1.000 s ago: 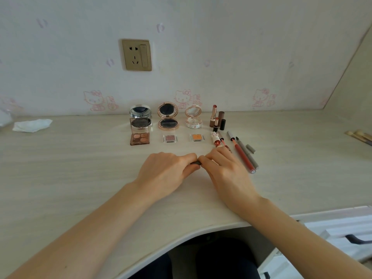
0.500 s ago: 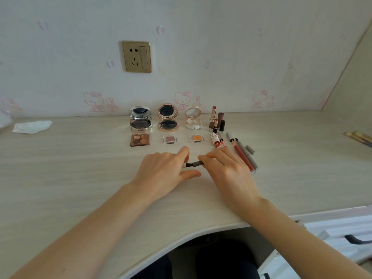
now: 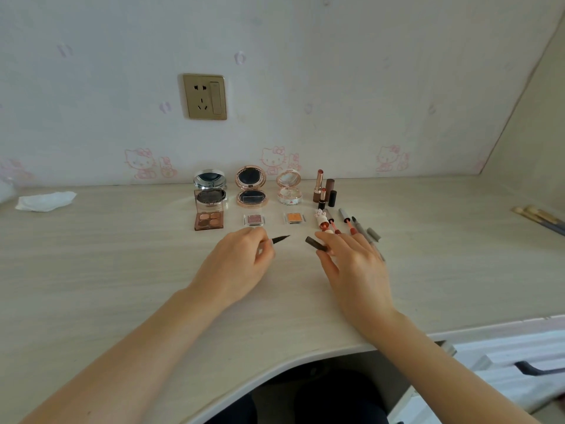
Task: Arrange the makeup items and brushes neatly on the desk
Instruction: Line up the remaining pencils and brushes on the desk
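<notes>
Step in hand: an eyeliner pen is uncapped and split between both hands, mid-desk, just in front of the laid-out rows.

Left hand (image 3: pixel 235 267): fingers pinched together on the eyeliner pen (image 3: pixel 279 239); only its dark pointed tip shows, aimed toward 3 o'clock. The barrel is hidden in the hand.

Right hand (image 3: pixel 354 264): thumb & forefinger clamped on the pen cap (image 3: pixel 315 243), a short dark-brown tube w/ its open end toward 9 o'clock, facing the tip. The other fingers are spread loose. Tip & cap are apart, w/ a clear gap between them.

Laid out at 12 o'clock from the hands, back row L to R: silver compact (image 3: pixel 210 191), rose-gold compact (image 3: pixel 251 189), clear pink compact (image 3: pixel 289 191), all open & upright, then standing lipsticks (image 3: pixel 324 191). Front row: eyeshadow quad (image 3: pixel 209 220), pink single shadow (image 3: pixel 254 219), orange single shadow (image 3: pixel 294 217). At approx 1 o'clock from the right hand: lip glosses & pens (image 3: pixel 348 224) lying in a slanted row, partly under its fingers.

Strays: brushes (image 3: pixel 539 217) far off at 3 o'clock near the desk (image 3: pixel 122 270) edge; a tissue (image 3: pixel 46 201) at 9 o'clock.

Judgement: the display is mostly done; this pen isn't placed yet. Next move prob calls for setting pen & cap down beside the pen row, parallel w/ the others, w/o smearing the wet tip on the desk or knocking the glosses. The brushes need fetching after.
</notes>
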A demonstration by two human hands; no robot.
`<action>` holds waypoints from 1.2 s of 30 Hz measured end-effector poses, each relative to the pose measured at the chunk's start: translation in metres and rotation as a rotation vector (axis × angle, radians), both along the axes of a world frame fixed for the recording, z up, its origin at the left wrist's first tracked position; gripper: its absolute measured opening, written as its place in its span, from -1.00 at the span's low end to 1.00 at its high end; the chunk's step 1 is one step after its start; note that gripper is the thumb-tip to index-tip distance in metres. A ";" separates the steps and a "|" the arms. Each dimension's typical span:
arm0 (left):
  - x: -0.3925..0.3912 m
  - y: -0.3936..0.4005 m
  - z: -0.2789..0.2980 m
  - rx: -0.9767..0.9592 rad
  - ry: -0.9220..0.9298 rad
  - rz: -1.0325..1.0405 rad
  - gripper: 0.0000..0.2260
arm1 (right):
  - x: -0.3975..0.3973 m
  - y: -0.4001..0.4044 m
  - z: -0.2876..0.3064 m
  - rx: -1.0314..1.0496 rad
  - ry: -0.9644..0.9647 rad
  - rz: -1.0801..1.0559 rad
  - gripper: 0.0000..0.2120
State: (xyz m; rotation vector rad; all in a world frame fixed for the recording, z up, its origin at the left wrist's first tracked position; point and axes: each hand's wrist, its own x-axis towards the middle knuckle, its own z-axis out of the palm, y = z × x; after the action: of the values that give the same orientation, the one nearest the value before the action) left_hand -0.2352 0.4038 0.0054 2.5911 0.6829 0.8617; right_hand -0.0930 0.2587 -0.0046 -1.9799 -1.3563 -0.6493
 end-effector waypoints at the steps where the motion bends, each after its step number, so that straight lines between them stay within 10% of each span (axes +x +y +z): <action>1: 0.001 0.000 0.001 -0.043 -0.041 0.006 -0.88 | 0.000 -0.001 0.001 0.007 0.024 0.001 -0.78; 13: 0.038 -0.029 0.016 -0.469 -0.279 -0.076 -0.73 | 0.041 -0.021 0.010 0.069 0.405 0.057 -0.88; 36: 0.206 -0.079 0.007 0.069 0.140 -0.141 -0.69 | 0.172 -0.063 0.001 -0.177 0.337 -0.142 -0.74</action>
State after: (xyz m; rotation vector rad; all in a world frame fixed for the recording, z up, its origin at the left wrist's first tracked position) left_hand -0.0296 0.3245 0.0126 2.7425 0.5073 0.6774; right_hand 0.0794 0.1958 -0.0039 -2.2222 -1.1066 -0.2451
